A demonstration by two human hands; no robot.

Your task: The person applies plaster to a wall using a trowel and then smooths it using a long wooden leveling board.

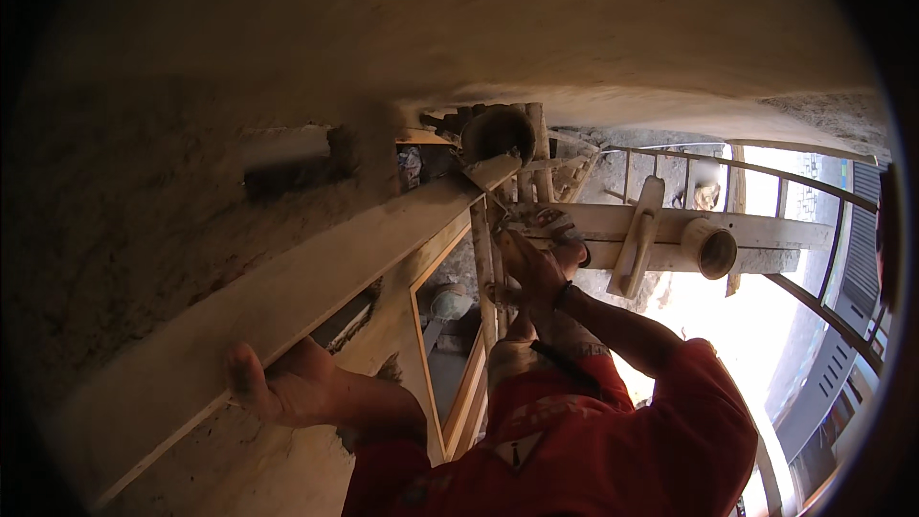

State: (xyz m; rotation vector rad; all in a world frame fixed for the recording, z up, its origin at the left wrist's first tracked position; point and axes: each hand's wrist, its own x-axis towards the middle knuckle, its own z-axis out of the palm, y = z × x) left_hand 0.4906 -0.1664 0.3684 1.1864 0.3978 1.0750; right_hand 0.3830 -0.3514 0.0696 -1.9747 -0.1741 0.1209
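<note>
A long, flat board (316, 258) runs slantwise along the rough plastered wall, from the lower left up toward the middle. My left hand (302, 388) grips its lower edge, thumb in front and the fingers partly hidden behind. At the board's far end is a trowel (495, 174), its blade tilted and touching or very close to the board. My right hand (531, 266) is closed round the trowel's handle, which the fingers mostly cover. Just beyond the blade, a dark round bucket (498, 132) shows its open mouth.
On a scaffold plank (775, 230) to the right lie a plastering float (639, 239) and a pale round container (711, 249) on its side. A curved metal railing (833, 187) bounds that side. Below the board is a wooden frame (418, 325) around an opening; wooden poles (481, 268) stand beside it.
</note>
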